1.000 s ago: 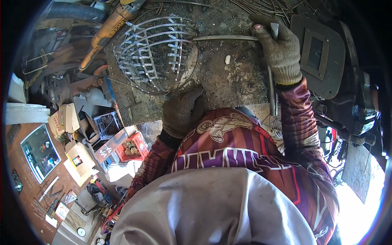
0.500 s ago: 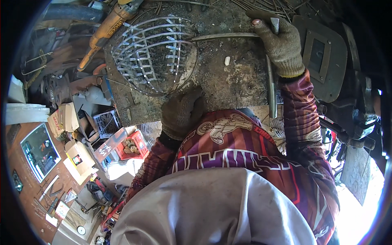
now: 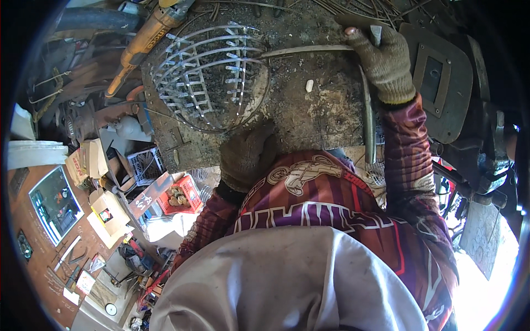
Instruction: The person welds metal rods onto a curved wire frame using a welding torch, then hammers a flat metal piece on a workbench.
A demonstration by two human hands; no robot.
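A dome-shaped frame of bent metal rods with short cross pieces [image 3: 193, 71] lies on the worn work table, left of centre. My right hand [image 3: 389, 63], in a knitted work glove, is closed round a metal tool at the table's right side. A grey tube-like shaft [image 3: 370, 127] hangs below this hand, and a flat-ended metal tip [image 3: 376, 35] sticks out between thumb and fingers. From the fist a thin curved bar [image 3: 309, 48] reaches left to the frame; its join is hidden. My left hand [image 3: 248, 154], gloved, is by the table's near edge just below the frame, its fingers lost in shadow.
A small white piece [image 3: 309, 86] lies on the table [image 3: 309, 127]. A yellow power tool [image 3: 143, 44] is at the far left. A welding mask [image 3: 441, 83] lies at the right. Loose rods [image 3: 370, 11] are at the back. Boxes and a red basket [image 3: 182, 197] stand lower left.
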